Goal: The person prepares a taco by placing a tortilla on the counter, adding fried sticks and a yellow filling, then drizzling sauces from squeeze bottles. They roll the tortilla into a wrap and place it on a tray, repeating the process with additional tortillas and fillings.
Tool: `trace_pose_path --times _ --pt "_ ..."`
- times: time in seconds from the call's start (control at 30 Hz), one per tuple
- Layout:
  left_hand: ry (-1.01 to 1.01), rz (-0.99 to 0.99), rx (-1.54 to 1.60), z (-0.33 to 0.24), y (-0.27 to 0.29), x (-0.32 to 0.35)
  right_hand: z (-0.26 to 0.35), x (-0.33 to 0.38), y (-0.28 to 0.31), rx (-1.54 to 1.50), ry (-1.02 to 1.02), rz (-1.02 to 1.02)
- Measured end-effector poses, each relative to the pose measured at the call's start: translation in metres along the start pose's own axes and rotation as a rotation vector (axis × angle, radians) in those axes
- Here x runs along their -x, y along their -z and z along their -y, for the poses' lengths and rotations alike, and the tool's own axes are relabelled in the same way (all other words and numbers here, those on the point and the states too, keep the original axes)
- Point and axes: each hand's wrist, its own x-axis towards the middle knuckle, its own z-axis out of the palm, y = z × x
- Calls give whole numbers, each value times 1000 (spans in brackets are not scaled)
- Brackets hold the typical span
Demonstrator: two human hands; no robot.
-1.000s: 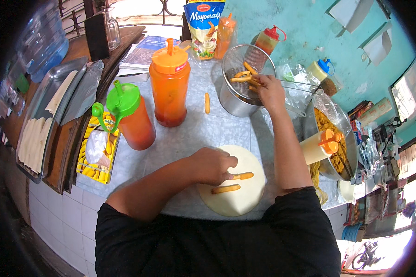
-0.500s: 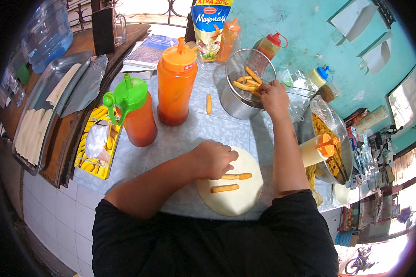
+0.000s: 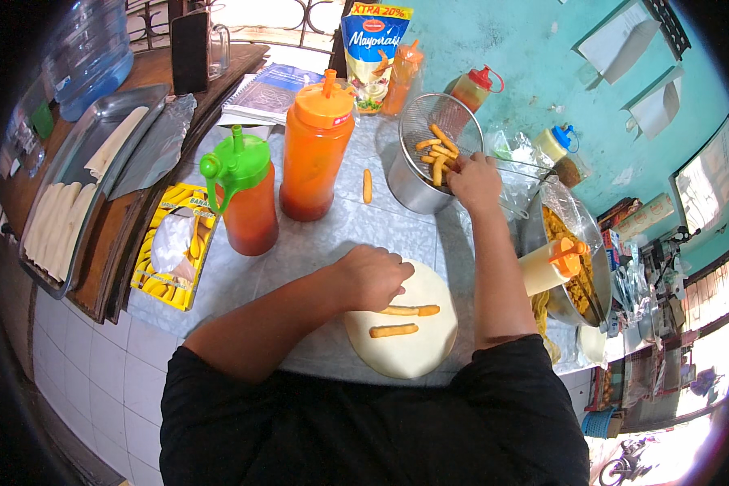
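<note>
Standing near each other are a green-lidded bottle (image 3: 249,202) and an orange-lidded bottle (image 3: 317,154). Rightward, the left hand (image 3: 373,278) is curled, contents undeterminable, above a round wrapper (image 3: 413,356) bearing fried sticks (image 3: 394,330). Well apart, the right hand (image 3: 475,183) touches sticks inside the mesh strainer (image 3: 418,123); grip undeterminable.

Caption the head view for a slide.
Right hand at the fries in a wire-mesh strainer, left hand curled beside more fries on a round dough sheet.
</note>
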Motion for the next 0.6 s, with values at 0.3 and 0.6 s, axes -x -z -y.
trace_pose_path --times 0.3,0.6 --pt "0 -29 -21 9 -5 -3 -15 38 21 -734 -72 20" --pt "42 32 41 -6 2 0 -17 211 77 -921 108 460"
